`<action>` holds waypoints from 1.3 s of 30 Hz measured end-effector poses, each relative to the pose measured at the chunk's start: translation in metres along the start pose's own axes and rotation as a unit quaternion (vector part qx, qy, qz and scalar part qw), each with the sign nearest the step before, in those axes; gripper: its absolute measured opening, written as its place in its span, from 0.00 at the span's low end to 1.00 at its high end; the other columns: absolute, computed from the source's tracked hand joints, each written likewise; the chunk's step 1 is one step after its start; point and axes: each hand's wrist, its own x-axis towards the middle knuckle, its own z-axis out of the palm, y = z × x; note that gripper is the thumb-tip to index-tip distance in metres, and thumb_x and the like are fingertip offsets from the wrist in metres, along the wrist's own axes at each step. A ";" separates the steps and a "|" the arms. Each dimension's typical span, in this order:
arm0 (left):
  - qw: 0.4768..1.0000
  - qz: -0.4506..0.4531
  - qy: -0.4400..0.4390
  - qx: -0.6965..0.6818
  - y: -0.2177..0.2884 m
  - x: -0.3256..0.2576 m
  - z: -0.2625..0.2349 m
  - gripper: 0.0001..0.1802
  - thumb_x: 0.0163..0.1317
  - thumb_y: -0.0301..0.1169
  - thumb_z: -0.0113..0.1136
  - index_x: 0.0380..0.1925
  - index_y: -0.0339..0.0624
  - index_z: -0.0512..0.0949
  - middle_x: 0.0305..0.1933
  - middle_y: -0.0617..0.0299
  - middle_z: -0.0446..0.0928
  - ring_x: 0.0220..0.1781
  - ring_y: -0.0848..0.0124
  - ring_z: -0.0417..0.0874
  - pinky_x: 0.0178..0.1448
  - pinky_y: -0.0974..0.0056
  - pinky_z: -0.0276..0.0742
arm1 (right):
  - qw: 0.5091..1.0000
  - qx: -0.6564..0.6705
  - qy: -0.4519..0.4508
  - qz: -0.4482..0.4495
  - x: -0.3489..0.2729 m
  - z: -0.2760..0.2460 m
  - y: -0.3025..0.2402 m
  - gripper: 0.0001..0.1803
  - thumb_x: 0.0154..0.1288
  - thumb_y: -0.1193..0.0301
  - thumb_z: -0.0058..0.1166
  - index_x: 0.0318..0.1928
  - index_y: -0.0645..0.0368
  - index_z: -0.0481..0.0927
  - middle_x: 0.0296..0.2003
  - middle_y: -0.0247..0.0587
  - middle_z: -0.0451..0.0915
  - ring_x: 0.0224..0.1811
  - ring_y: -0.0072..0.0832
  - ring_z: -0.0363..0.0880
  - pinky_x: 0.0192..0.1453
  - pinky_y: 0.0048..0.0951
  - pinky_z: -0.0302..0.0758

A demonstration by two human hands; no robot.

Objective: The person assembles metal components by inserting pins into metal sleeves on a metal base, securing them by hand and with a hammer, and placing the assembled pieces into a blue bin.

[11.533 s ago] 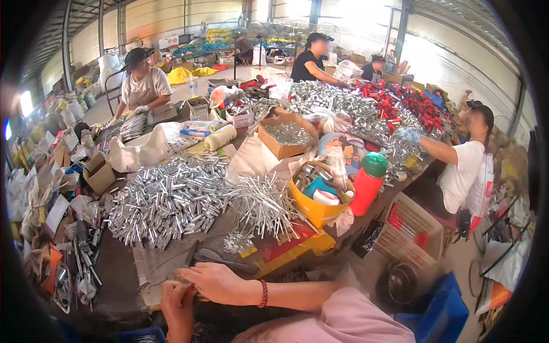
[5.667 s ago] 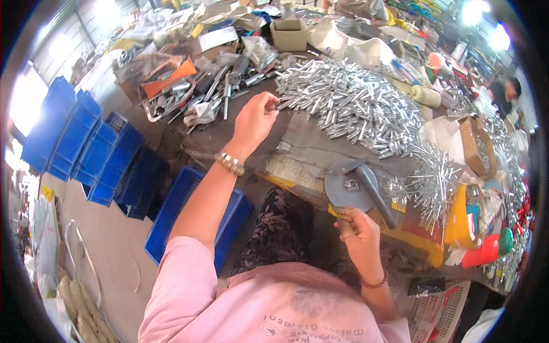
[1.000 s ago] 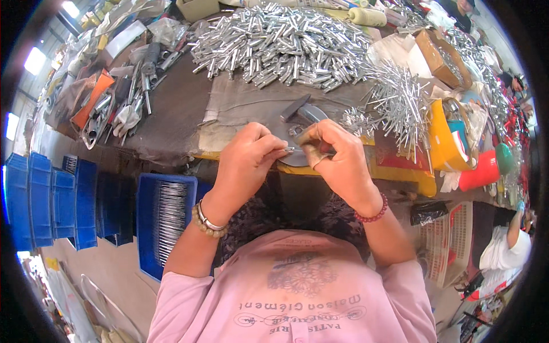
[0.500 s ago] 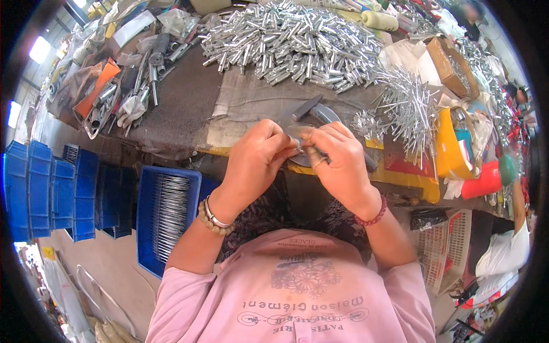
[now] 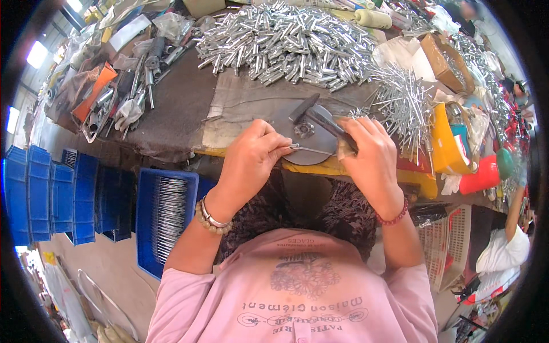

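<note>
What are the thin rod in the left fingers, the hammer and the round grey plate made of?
Thin rod: probably metal, silvery and shiny.
Hammer: likely steel head, dark and dull; handle unclear.
Round grey plate: perhaps metal, smooth and matte, but plastic is possible.

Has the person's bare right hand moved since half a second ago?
Yes, the right hand has shifted rightward, closer to the stationary yellow plastic bucket.

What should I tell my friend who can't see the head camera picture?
A person's left hand pinches a thin metal rod over a round grey plate, while the right hand grips a dark hammer. Beyond lies a big pile of silver metal pieces; a blue bin sits at left.
</note>
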 end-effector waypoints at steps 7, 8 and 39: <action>1.000 -0.004 -0.001 -0.011 -0.002 -0.005 0.002 0.10 0.63 0.19 0.76 0.44 0.37 0.89 0.39 0.57 0.78 0.40 0.61 0.82 0.46 0.61 0.79 | 0.994 0.100 0.038 0.022 -0.032 -0.031 -0.018 0.27 0.57 0.82 0.69 0.60 0.54 0.89 0.49 0.42 0.82 0.44 0.42 0.87 0.46 0.41 0.85; 1.000 -0.004 -0.003 -0.012 -0.002 -0.006 0.002 0.10 0.63 0.19 0.76 0.44 0.37 0.89 0.39 0.57 0.78 0.40 0.61 0.82 0.46 0.61 0.79 | 0.993 0.091 0.080 0.011 -0.036 -0.032 -0.021 0.29 0.56 0.82 0.70 0.61 0.53 0.89 0.49 0.41 0.81 0.42 0.40 0.87 0.44 0.39 0.85; 0.999 -0.009 0.016 -0.037 0.003 0.001 0.002 0.08 0.61 0.18 0.77 0.40 0.36 0.89 0.38 0.57 0.76 0.37 0.63 0.80 0.42 0.61 0.75 | 0.999 0.025 0.016 -0.043 -0.024 0.016 -0.022 0.10 0.63 0.68 0.70 0.44 0.53 0.87 0.48 0.37 0.77 0.56 0.38 0.79 0.60 0.41 0.78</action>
